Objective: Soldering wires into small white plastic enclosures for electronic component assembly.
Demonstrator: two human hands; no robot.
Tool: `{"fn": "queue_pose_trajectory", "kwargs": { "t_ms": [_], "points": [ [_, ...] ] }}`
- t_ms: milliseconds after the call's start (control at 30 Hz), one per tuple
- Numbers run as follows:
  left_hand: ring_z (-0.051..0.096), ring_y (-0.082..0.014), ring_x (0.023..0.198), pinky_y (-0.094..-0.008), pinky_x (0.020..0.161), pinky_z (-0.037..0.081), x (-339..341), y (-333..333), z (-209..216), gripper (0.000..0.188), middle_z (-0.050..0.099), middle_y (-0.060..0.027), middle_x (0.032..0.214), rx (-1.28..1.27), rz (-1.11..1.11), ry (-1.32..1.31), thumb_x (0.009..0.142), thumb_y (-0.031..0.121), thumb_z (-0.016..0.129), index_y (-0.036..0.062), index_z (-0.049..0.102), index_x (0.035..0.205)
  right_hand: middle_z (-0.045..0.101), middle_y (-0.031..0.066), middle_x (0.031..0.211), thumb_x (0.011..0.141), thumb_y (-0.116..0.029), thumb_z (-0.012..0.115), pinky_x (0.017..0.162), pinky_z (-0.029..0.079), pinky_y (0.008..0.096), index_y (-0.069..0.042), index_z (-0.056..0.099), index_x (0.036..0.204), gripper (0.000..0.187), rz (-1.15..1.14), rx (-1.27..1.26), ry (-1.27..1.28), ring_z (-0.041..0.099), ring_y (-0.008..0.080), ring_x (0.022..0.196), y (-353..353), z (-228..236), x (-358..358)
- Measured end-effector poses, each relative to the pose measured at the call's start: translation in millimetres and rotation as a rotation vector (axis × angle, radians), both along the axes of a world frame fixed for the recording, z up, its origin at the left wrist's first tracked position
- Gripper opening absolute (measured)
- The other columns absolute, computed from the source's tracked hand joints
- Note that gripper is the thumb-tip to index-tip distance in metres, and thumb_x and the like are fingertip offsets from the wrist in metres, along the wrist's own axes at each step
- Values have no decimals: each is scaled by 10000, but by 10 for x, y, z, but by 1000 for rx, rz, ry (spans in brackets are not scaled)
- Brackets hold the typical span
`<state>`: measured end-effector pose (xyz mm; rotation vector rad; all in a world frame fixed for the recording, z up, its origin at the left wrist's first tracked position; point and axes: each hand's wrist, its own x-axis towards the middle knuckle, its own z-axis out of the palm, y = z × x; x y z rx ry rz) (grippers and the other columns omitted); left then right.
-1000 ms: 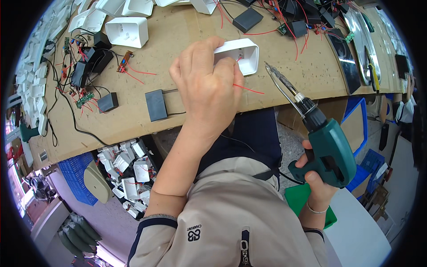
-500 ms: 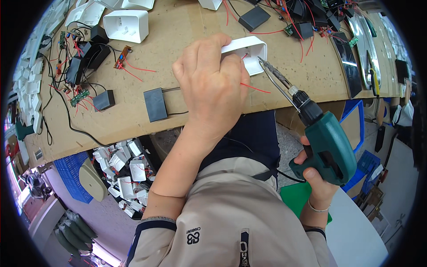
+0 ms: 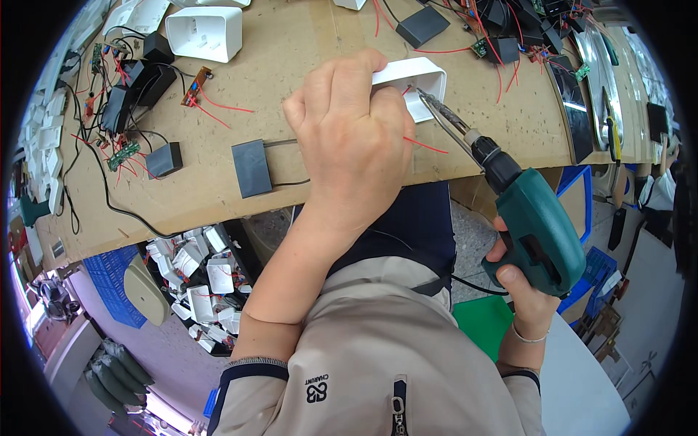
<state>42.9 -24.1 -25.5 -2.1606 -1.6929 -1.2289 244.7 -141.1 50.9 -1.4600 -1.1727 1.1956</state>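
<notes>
My left hand (image 3: 351, 134) is closed around a white plastic housing (image 3: 429, 75) near the table's front edge. The housing's open side is turned toward the tool, and a red wire (image 3: 427, 146) sticks out beside my fingers. My right hand (image 3: 520, 280) grips a green gun-style soldering iron (image 3: 539, 225) by its handle. Its tip and thin metal tube reach into the housing, close to a bit of red wire; I cannot tell whether they touch. Left of my left hand lies a dark grey rectangular block (image 3: 251, 168) with two leads running toward my wrist.
Another white housing (image 3: 204, 35) stands at the back left. Wired black blocks and small circuit boards (image 3: 196, 86) lie at left; more wired parts (image 3: 502, 49) sit at back right. Below the table is a bin of white housings (image 3: 200, 298). A power cord (image 3: 476, 286) trails from the iron.
The iron's tip has moved left and deeper into the housing. My left hand still holds the housing; the whole view has shifted slightly.
</notes>
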Motion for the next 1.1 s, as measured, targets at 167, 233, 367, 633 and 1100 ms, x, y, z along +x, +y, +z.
{"fn": "queue_pose_trajectory", "kwargs": {
  "t_ms": [167, 233, 367, 633, 1100],
  "points": [
    [533, -249, 931, -372, 788, 358, -16, -7, -3, 94, 602, -32, 1035, -19, -5, 0, 661, 58, 711, 73, 669, 743, 662, 122, 851, 711, -126, 836, 645, 512, 276, 110, 502, 1250, 677, 34, 15, -118, 631, 163, 723, 39, 23, 15],
    [530, -251, 938, -370, 793, 357, -23, -9, -5, 102, 601, -35, 1040, -22, -16, 3, 662, 57, 712, 69, 673, 755, 664, 124, 860, 707, -122, 838, 644, 511, 274, 112, 494, 1260, 692, 29, 8, -127, 632, 162, 721, 50, 43, 16],
    [527, -252, 945, -369, 802, 355, -30, -14, -4, 106, 599, -39, 1046, -30, -23, -2, 663, 59, 715, 66, 675, 761, 665, 136, 903, 694, -96, 840, 639, 508, 268, 115, 486, 1273, 711, 34, 0, -142, 634, 157, 720, 73, 78, 35],
    [523, -255, 962, -379, 815, 351, -30, -18, -2, 112, 599, -43, 1052, -47, -23, -10, 669, 63, 713, 64, 678, 775, 649, 171, 1015, 695, -49, 819, 617, 509, 259, 110, 481, 1283, 697, 84, -10, -178, 640, 162, 723, 118, 117, 73],
    [523, -254, 973, -378, 816, 349, -27, -9, -27, 118, 597, -39, 1059, -40, -19, -11, 668, 69, 711, 78, 678, 781, 622, 206, 1137, 704, -14, 803, 620, 511, 241, 103, 500, 1257, 641, 194, 16, -252, 640, 153, 741, 155, 135, 116]
  ]
}}
